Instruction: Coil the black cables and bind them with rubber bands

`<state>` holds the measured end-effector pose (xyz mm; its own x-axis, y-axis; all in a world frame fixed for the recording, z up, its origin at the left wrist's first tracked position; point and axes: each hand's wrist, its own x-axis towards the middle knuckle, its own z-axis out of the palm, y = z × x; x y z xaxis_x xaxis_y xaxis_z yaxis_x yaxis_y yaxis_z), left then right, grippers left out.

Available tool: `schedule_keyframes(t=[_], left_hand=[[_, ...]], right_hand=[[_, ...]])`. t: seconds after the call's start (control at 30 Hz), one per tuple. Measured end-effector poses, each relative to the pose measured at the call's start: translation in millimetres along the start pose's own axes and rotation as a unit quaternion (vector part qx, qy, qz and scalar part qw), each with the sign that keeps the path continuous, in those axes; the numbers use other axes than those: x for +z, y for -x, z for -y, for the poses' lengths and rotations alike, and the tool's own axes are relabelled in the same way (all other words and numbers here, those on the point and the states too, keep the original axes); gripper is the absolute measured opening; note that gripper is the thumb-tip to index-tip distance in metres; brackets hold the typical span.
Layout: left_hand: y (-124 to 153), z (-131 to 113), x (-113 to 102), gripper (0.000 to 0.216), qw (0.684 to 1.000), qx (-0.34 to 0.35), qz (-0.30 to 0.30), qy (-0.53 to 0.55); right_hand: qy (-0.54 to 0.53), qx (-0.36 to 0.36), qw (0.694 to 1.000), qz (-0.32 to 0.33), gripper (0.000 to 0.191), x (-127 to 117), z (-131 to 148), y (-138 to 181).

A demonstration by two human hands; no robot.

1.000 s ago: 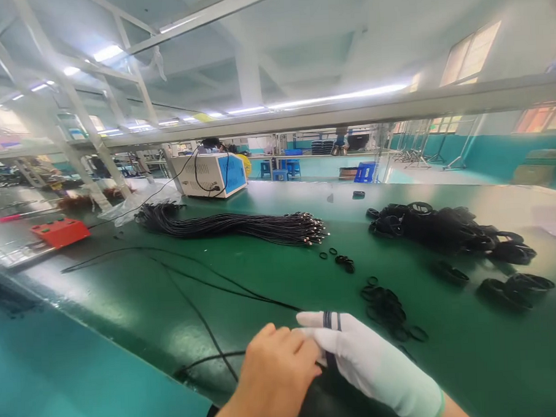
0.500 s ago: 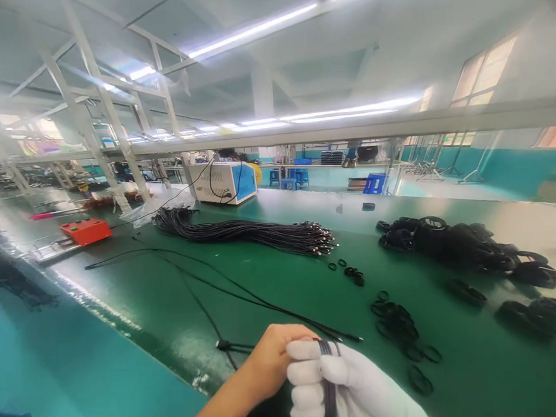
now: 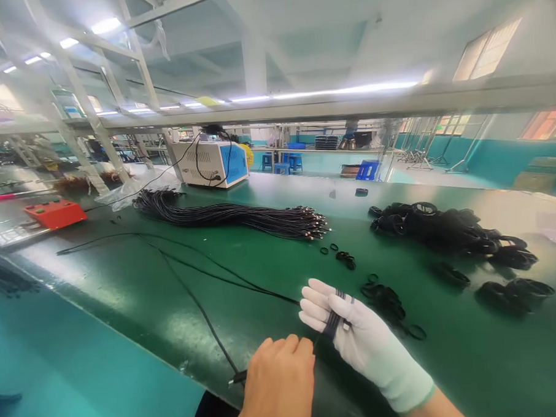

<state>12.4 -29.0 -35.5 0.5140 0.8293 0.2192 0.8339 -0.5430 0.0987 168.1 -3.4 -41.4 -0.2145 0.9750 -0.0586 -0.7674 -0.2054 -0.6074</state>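
Note:
My right hand (image 3: 357, 337) wears a white glove and is closed round several loops of thin black cable (image 3: 334, 320) wound across its palm. My bare left hand (image 3: 279, 380) sits just left of it, fingers curled, pinching the same cable where it leaves the coil. The cable's loose length (image 3: 202, 276) trails away to the left over the green bench top (image 3: 244, 277). Small black rings (image 3: 386, 305) lie in a scatter right beside the gloved hand.
A long bundle of black cables (image 3: 232, 216) lies across the bench's middle. Piles of coiled black cables (image 3: 449, 232) sit at the right. A white and blue machine (image 3: 211, 162) stands at the back, an orange box (image 3: 54, 213) at the far left. A metal frame rail runs overhead.
The gloved hand has turned palm up and opened out slightly with the coil on it. My left hand dropped lower and away from it, drawing cable along.

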Motion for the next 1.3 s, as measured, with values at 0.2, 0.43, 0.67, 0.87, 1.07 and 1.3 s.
schedule_keyframes(t=[0.2, 0.43, 0.67, 0.87, 1.07, 1.3], left_hand=[[-15.4, 22.8, -27.5, 0.022, 0.967, 0.222, -0.111, -0.060], [-48.6, 51.6, -71.9, 0.023, 0.940, 0.340, -0.017, 0.022], [-66.5, 58.4, -54.8, 0.011, 0.925, 0.310, 0.111, 0.190], [-63.1, 62.2, -60.8, 0.013, 0.956, 0.260, 0.003, 0.135], [-59.6, 48.9, -66.1, 0.017, 0.936, 0.345, 0.055, 0.031], [-73.6, 44.1, -76.9, 0.012, 0.927, 0.215, 0.211, 0.224]], right_hand=[[0.057, 0.050, 0.997, 0.034, 0.030, 13.7, -10.7, 4.2], [-0.002, 0.146, 0.977, 0.157, 0.022, 17.3, -24.1, 9.4], [-0.026, 0.221, 0.960, 0.170, 0.024, 13.5, -31.8, 10.1], [-0.076, 0.241, 0.954, 0.158, 0.012, 17.1, -31.3, 8.8], [-0.036, 0.237, 0.957, 0.165, 0.028, 3.3, -35.0, 10.6], [-0.030, 0.214, 0.945, 0.247, 0.029, -0.9, -30.3, 17.8]])
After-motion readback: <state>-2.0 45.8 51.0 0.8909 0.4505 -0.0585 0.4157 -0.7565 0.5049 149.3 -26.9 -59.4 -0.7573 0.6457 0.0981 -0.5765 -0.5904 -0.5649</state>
